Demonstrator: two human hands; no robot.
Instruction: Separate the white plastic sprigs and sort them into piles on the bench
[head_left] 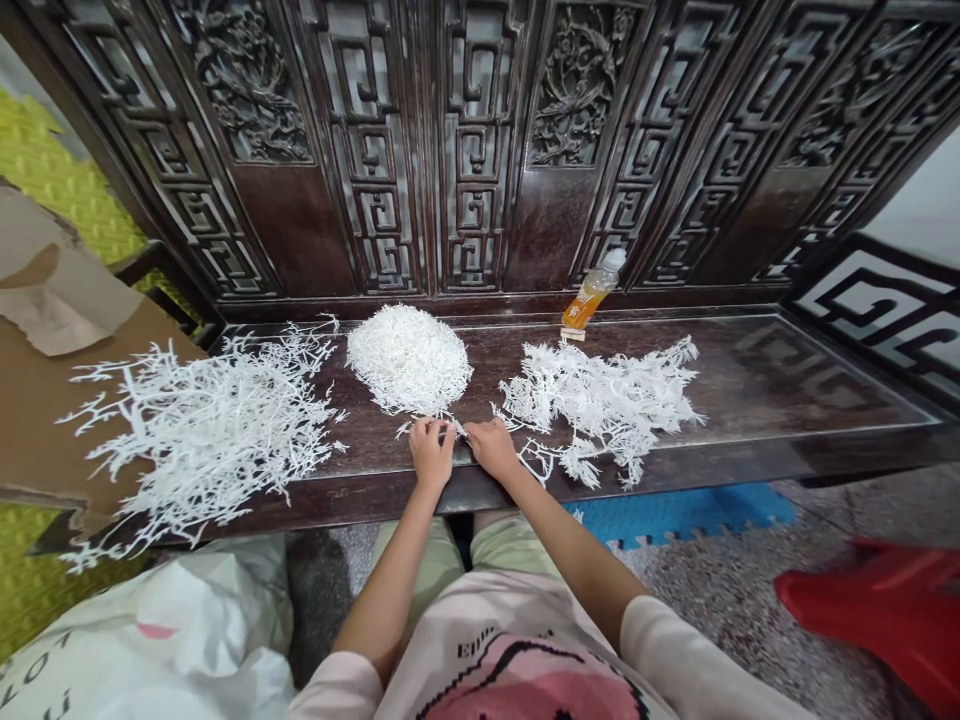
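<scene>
My left hand [433, 450] and my right hand [492, 446] are close together at the front of the dark wooden bench. Fingers of both are closed in a pinch around a thin white branch [460, 431], which spans the small gap between them. Just beyond the hands lies a rounded heap of small white pieces [409, 358]. A tangled pile of bare white branches [225, 420] is on the left. To the right of my hands spreads a pile of white branches with feathery tufts [607, 395].
A bottle of orange drink [590, 292] stands near the carved bench back [553, 225]. Left of the bench is a cardboard box [56, 410]; a white sack [187, 620] sits below. On the floor are a blue foam mat [697, 510] and a red plastic object [885, 610].
</scene>
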